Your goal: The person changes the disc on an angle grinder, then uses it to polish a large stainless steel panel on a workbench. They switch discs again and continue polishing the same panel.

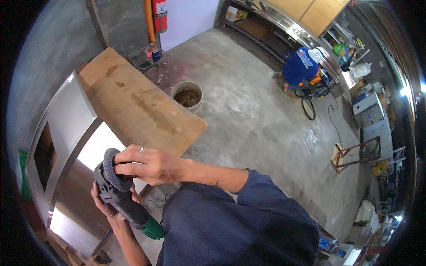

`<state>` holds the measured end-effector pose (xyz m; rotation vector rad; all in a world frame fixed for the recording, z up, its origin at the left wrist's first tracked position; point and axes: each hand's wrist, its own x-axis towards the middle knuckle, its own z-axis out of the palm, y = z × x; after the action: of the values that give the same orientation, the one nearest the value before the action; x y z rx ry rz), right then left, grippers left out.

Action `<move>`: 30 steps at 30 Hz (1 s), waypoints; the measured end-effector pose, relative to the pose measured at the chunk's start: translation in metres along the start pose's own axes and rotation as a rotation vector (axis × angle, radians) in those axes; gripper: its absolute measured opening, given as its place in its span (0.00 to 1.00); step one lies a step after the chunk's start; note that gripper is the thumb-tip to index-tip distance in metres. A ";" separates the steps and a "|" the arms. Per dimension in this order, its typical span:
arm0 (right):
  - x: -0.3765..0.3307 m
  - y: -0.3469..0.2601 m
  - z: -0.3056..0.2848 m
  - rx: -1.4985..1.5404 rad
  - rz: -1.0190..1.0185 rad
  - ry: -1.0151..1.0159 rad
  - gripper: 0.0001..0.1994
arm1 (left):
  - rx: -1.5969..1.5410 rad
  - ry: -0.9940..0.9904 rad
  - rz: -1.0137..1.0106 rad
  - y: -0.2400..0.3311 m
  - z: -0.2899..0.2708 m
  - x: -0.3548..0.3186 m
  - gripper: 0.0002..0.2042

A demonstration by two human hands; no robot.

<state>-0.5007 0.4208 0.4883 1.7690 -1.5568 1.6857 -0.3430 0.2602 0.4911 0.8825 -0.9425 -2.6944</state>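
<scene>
A black angle grinder [126, 206] with a green rear end is held in front of my body, tilted. My left hand [104, 201] is wrapped around its body from below. A thick grey disc [112, 170] sits at the grinder's head. My right hand [153, 166], with a ring on one finger, grips the disc's near face and edge; the fingertips are partly hidden behind it. Just beyond and left of the grinder stands a shiny bent sheet-metal piece [73, 104] with a rectangular opening, reflecting bright light.
A stained wooden board [142, 115] lies beside the metal piece. A bucket [198, 107] with brown contents stands at its far corner. A fire extinguisher [160, 20] hangs by the wall. Across the floor a co-worker [301, 68] crouches near a metal bench; a cord [333, 119] runs along the floor.
</scene>
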 end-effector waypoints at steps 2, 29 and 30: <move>-0.004 -0.001 0.003 0.037 0.042 0.055 0.24 | 0.010 -0.048 0.017 0.000 0.000 -0.002 0.42; 0.000 -0.006 0.012 0.553 0.830 -0.110 0.16 | -0.062 -0.276 0.227 -0.015 -0.012 -0.008 0.31; 0.001 0.000 0.019 0.538 0.870 -0.135 0.16 | -0.065 -0.239 0.213 -0.014 -0.014 -0.010 0.31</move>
<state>-0.4901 0.4062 0.4833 1.5038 -2.3125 2.6171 -0.3260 0.2669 0.4784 0.4261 -0.9282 -2.6654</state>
